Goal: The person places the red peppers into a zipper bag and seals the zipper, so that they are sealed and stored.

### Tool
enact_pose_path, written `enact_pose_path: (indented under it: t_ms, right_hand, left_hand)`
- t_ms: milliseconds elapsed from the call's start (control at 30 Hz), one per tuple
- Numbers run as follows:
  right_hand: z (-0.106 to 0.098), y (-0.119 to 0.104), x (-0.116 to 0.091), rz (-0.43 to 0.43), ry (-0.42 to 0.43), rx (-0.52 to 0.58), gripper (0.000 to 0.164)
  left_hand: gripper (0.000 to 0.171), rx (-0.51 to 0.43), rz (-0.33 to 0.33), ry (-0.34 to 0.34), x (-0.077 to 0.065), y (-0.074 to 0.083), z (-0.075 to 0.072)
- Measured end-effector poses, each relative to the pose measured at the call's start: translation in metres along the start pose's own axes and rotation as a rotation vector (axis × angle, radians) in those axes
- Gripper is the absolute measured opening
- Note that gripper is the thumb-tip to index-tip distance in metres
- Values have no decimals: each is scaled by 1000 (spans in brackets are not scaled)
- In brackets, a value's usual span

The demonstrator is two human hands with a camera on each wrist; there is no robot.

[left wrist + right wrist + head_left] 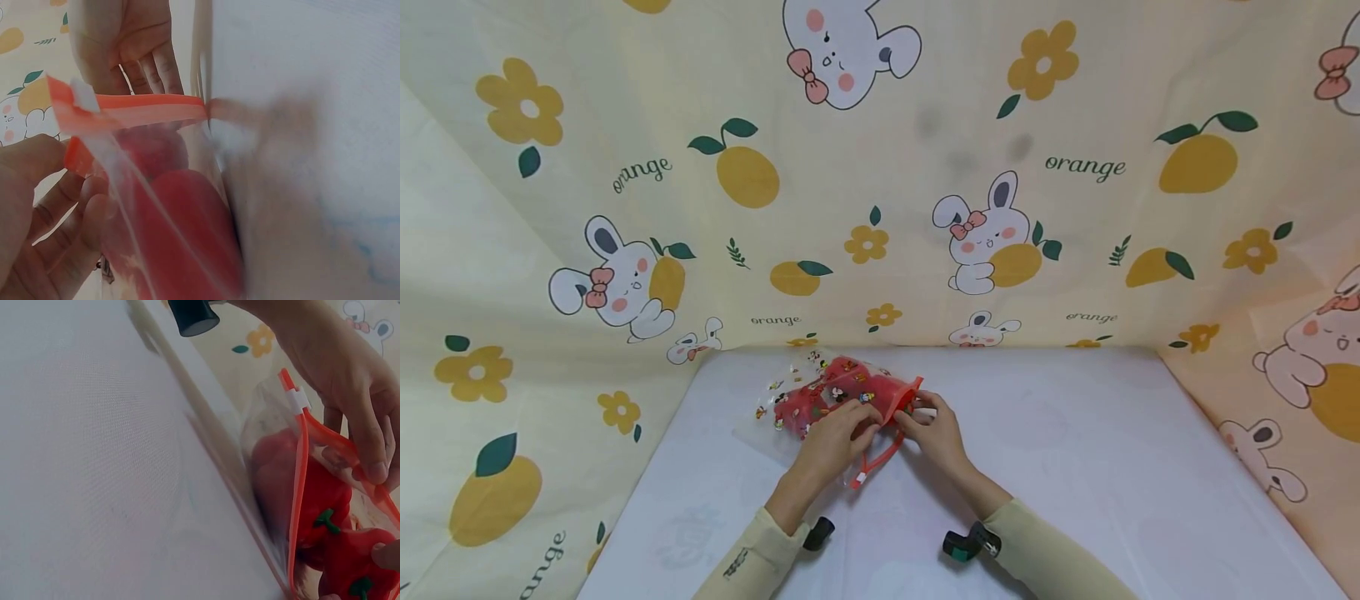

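— Bag (831, 398) first: where is it lying?

— Near the back edge of the white table (1075, 467), a clear zip bag with cartoon prints and an orange zip strip (299, 487), red peppers (325, 519) inside.

— And the hands?

— The left hand (835, 437) has fingers curled on the bag's mouth; the right hand (936, 429) pinches the strip by the white slider (299, 400).

— Which step, you'd say?

— Working the mouth; it looks parted, so I'd judge closing or opening is under way. Next calls for steadying one end while drawing the slider straight along the strip.
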State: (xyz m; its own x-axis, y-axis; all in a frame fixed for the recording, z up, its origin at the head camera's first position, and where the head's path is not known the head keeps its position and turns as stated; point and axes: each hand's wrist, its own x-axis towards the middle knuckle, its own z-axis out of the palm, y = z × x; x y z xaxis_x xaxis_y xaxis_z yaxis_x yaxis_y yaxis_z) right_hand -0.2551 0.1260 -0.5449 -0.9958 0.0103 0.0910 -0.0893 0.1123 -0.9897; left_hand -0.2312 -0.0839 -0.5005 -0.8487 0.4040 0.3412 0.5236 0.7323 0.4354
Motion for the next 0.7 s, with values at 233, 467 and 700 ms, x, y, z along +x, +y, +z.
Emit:
enact_pose_path:
  t_ms: [233,467,700]
  right_hand:
    - [5,1,1,-25,19,24,51]
    - [11,4,4,-60,47,16,45]
    - [15,10,9,-121,46,-37,38]
  left_hand:
    - [18,1,-2,-7,0,0,1]
    - [17,7,18,-1,0,-1,0]
    - [19,4,-2,-14,-1,0,0]
